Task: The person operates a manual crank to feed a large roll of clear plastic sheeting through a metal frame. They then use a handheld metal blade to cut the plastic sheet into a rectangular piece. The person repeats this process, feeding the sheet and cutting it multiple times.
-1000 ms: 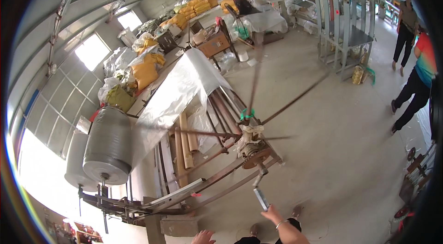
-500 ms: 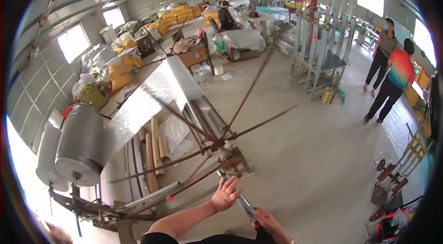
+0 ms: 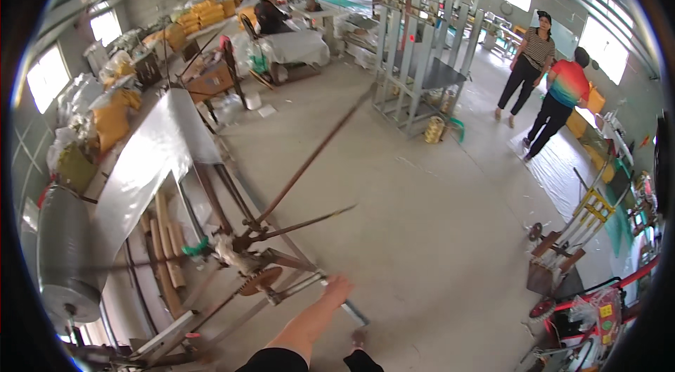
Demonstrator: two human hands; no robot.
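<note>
the left hand (image 3: pixel 337 290) is at the metal crank handle (image 3: pixel 356 313), which pokes past the fingers, maybe for gripping room. i can't tell if they pinch it. a toothed wheel (image 3: pixel 261 280) sits left of them.

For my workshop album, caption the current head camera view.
Left hand at a crank handle, with a shiny sheet and grey roll leftward and two people standing farther back.

Glossy plastic film (image 3: pixel 151 143), metal handle (image 3: pixel 356 313)
</note>
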